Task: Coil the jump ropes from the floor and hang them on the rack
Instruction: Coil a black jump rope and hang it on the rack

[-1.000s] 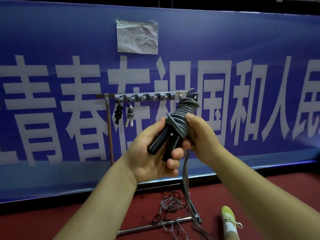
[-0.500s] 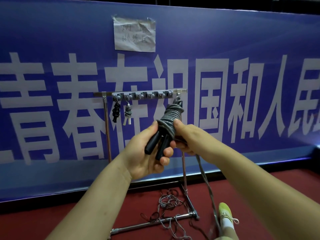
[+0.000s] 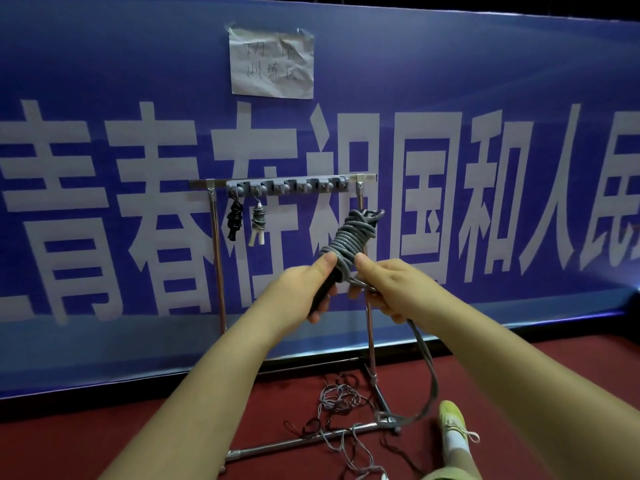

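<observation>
1. Two bare hands raised in front of a metal rack [image 3: 370,327], sharing one grey jump rope [image 3: 349,239].
2. Left hand [image 3: 297,293] wrapped around the rope's black handles [image 3: 323,287], thumb laid up against the lowest turns of the coil; grip closed on the handles.
3. Right hand [image 3: 389,284] just beside the left, thumb pressed to the coil's base, fingers curled around the loose tail of the same rope; grip closed on the rope.
4. Coil wound in tight grey turns, tilted up and to the right, its top loops overlapping the rack's right post in this view.
5. Loose tail [image 3: 427,368] hanging from the right hand in a long curve down to the red floor [image 3: 519,382] near the rack's base.
6. Hook bar [image 3: 287,186] across the rack's top, carrying a coiled black jump rope [image 3: 234,220] and, beside it, a coiled grey rope with white handles [image 3: 258,223].
7. More ropes [image 3: 341,410] lying tangled on the floor around the rack's base bar.
8. Yellow-green shoe [image 3: 452,420] with white sock at lower right.
9. Blue banner [image 3: 104,64] with large white characters behind everything; a taped paper note [image 3: 272,62] above the rack.
</observation>
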`<move>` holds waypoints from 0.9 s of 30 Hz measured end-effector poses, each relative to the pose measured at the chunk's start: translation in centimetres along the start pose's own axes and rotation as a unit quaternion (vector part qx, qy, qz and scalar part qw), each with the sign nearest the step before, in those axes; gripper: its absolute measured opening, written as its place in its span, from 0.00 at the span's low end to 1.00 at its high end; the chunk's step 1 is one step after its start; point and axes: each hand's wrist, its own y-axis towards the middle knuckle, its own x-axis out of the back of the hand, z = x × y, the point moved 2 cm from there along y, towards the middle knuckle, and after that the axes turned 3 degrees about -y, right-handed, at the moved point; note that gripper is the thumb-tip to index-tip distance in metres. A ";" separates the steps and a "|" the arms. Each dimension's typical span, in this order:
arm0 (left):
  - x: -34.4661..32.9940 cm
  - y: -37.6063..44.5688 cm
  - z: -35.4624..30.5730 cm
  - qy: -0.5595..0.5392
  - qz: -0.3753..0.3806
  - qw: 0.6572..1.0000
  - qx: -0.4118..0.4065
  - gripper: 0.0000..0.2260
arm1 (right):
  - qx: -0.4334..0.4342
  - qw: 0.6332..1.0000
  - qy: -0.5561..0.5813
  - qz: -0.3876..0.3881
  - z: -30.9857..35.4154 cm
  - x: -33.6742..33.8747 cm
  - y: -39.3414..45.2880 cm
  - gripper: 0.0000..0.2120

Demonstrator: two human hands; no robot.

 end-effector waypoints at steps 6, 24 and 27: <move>0.8 0.2 0.6 0.128 -0.079 0.987 -0.062 0.26 | 0.010 0.995 0.090 0.040 0.3 -0.4 -1.0 0.25; -1.2 -1.3 0.7 -0.362 0.494 0.790 -0.001 0.33 | 0.148 0.942 0.299 0.042 0.6 -1.7 -1.0 0.16; -2.7 -1.6 0.4 -0.420 0.506 0.753 0.012 0.31 | 0.125 0.951 0.278 0.043 1.1 -1.5 -1.0 0.18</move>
